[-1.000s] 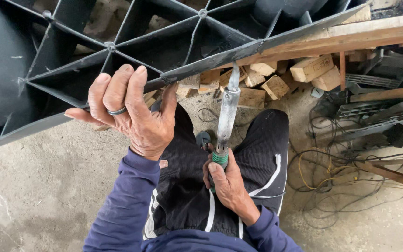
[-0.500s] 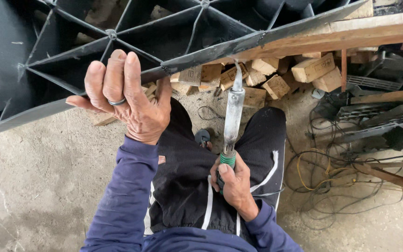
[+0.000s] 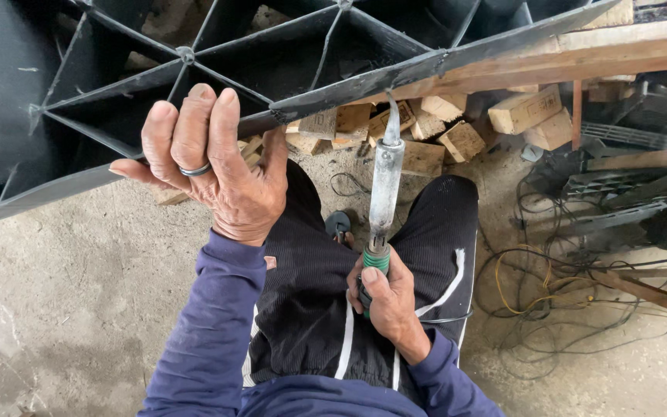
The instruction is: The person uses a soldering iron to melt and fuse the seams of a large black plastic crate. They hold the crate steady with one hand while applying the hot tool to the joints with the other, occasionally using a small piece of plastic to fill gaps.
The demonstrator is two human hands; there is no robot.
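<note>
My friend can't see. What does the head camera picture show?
A person's right hand holds a green-handled soldering iron, its tip touching the edge of a black plastic ribbed panel. The left hand, wearing a ring, steadies that edge. Wooden blocks and tangled wires lie on the concrete floor.

We're wearing a dark blue long-sleeved top, black ribbed trousers with white side stripes, and a dark band ring (image 3: pixel 194 170) on the left hand (image 3: pixel 214 166).

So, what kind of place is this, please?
Probably a rough repair workshop. The floor is bare concrete, cut wood blocks lie in a heap, and loose cables tangle beside scrap. The right hand holds a soldering iron to a black plastic grid.
</note>
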